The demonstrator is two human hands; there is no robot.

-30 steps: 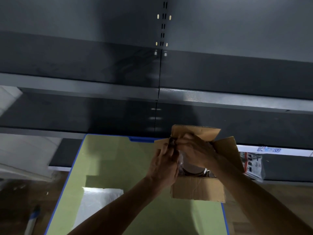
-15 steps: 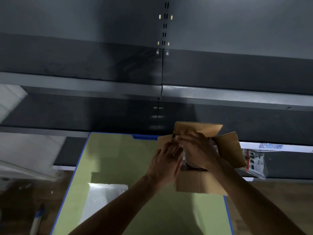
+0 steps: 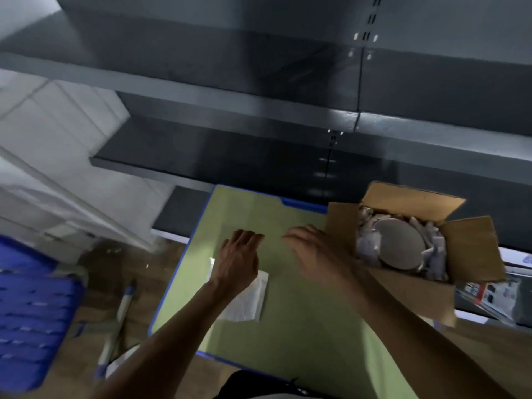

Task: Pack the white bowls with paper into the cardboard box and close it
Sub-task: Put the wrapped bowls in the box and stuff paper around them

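While left hand (grip slack, empty) covers paper, right hand likewise flanks box.

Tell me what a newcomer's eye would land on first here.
The open cardboard box at the right edge of the green table draws the eye: a round bowl sits inside, ringed by crumpled paper. The left hand and right hand hang over the table holding nothing, a white paper sheet partly under the left.

Both hands withdrawn from the cardboard box: left hand and right hand now empty over the green tabletop at frame centre. The box, now at frame right, exposes a paper-padded white bowl.
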